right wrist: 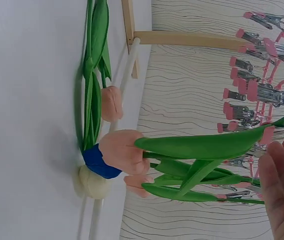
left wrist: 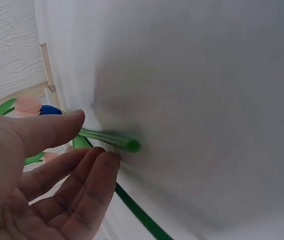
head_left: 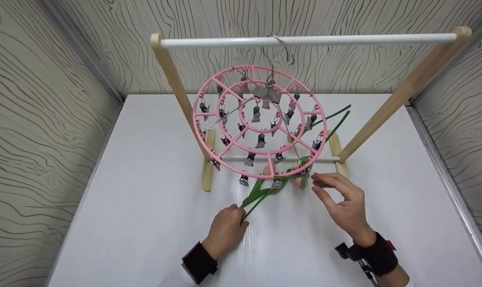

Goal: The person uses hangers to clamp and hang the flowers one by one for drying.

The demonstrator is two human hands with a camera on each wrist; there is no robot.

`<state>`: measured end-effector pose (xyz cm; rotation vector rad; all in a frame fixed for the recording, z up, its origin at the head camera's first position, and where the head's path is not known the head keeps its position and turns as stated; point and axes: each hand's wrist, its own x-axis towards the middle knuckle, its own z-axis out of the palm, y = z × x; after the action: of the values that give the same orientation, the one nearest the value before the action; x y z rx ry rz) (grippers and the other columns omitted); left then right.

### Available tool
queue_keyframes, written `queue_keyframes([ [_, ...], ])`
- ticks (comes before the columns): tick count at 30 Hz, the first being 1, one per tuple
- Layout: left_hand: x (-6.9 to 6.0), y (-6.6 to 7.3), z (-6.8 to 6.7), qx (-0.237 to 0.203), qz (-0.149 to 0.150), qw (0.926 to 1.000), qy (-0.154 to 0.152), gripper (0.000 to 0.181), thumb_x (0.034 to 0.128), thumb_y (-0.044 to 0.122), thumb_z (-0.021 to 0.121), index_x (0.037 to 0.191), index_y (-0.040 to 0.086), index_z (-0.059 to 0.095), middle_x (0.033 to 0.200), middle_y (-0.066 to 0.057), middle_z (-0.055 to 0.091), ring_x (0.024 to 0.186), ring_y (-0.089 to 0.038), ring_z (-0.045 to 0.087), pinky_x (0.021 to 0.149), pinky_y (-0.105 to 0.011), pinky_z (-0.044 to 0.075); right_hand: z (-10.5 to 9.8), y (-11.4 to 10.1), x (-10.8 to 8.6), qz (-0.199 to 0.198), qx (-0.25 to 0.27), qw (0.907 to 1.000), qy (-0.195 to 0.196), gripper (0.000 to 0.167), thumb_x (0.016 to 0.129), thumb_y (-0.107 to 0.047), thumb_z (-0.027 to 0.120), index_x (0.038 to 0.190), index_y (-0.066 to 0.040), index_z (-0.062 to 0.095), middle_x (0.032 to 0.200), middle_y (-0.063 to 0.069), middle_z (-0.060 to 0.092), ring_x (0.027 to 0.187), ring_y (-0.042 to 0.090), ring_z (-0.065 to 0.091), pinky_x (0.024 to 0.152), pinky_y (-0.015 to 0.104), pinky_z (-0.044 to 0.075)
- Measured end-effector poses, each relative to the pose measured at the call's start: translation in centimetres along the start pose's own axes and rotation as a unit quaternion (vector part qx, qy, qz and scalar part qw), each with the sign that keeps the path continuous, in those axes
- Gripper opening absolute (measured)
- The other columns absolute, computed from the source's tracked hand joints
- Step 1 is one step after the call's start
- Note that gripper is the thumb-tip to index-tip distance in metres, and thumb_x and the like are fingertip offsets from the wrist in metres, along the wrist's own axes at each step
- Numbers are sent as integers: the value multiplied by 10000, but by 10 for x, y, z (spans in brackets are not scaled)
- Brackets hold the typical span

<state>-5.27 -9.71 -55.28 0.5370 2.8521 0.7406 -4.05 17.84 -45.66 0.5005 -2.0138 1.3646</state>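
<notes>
A pink round clip hanger (head_left: pixel 271 164) hangs from the rack, with pink tulips (right wrist: pixel 124 151) held upside down by their stems in its clips. My left hand (head_left: pixel 227 229) is low over the table, thumb and fingertips about a green stem (left wrist: pixel 109 138) whose cut end sticks out past them; a second stem (left wrist: pixel 142 215) runs below. My right hand (head_left: pixel 346 203) is raised at the hanger's near right edge, thumb and fingers apart with nothing visible between them. In the right wrist view its straight fingers (right wrist: pixel 281 172) are beside the hanging stems.
A blue flower (right wrist: pixel 101 162), a cream flower (right wrist: pixel 93 182) and another pink tulip (right wrist: pixel 112 104) are low by the rack's lower bar. Wooden rack posts (head_left: pixel 404 89) stand either side of the hanger. A metal hook (head_left: pixel 289 57) hangs on the white top bar (head_left: pixel 356 39).
</notes>
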Motion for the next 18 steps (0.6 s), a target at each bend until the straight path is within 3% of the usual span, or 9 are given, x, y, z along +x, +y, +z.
queue_keyframes([
  [5, 1, 0, 4, 137, 134, 9998, 112, 60, 773, 105, 776, 783, 58, 741, 690, -13, 643, 608, -103, 594, 518, -221, 465, 3, 5, -16, -52, -60, 9999, -121, 413, 627, 269, 700, 997, 86, 706, 840, 190, 712, 803, 76, 695, 765, 96, 554],
  [13, 11, -1, 12, 549, 385, 9958, 630, 144, 775, -2, 678, 646, 60, 669, 592, -17, 586, 510, -87, 505, 421, -213, 361, 18, 17, -45, -6, 22, 9964, -848, 377, 688, 195, 727, 993, -27, 726, 798, 127, 721, 743, 142, 697, 740, 83, 547],
  [18, 15, -4, 15, 949, 576, 9905, 807, 100, 739, -18, 668, 664, 44, 644, 606, -33, 582, 508, -130, 516, 424, -261, 383, 23, 38, -58, -88, -50, 9932, -1164, 418, 667, 180, 755, 998, -73, 733, 820, 77, 731, 764, 126, 705, 753, 81, 548],
])
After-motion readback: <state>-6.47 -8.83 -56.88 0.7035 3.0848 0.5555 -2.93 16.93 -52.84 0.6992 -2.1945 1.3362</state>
